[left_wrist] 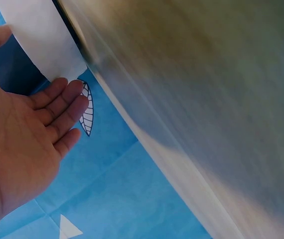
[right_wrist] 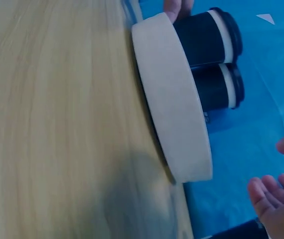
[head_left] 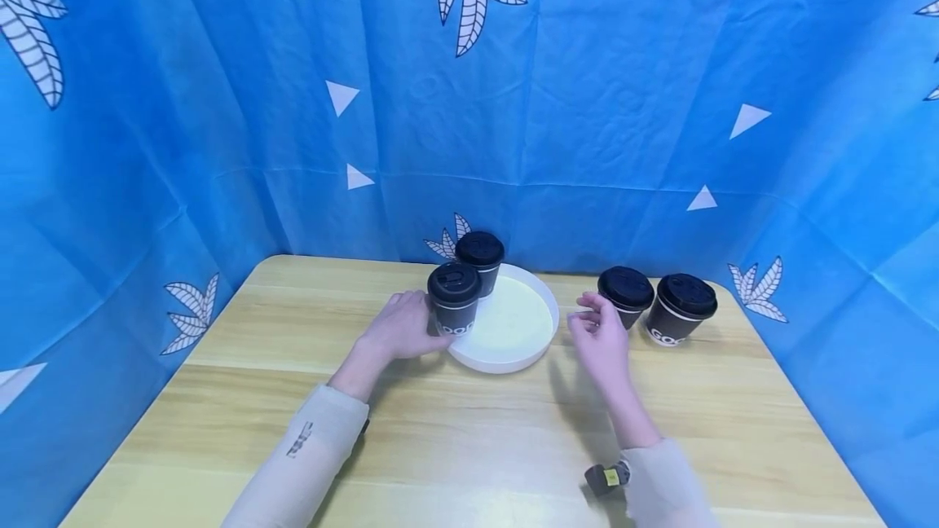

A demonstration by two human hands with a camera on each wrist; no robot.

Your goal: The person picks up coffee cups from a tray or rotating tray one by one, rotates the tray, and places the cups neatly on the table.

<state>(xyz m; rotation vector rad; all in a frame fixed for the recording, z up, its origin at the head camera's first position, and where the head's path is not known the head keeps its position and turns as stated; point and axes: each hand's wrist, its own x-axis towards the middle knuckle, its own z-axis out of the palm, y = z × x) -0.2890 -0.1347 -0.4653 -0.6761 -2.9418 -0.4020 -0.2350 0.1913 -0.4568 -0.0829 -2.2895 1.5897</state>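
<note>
Two lidded black paper cups, a front cup and a back cup, stand upright at the left side of a round white tray. My left hand is against the left of the front cup, thumb before it and fingers behind. In the left wrist view its fingers are nearly straight, fingertips by the tray's wall. My right hand, fingers loosely bent and holding nothing, hovers right of the tray. Just beyond it stands a third cup, partly hidden, with a fourth cup to its right.
The pale wooden table carries everything and has rounded far corners. A blue curtain with white leaves and triangles hangs close behind the table and along both sides. A small black device is at my right wrist.
</note>
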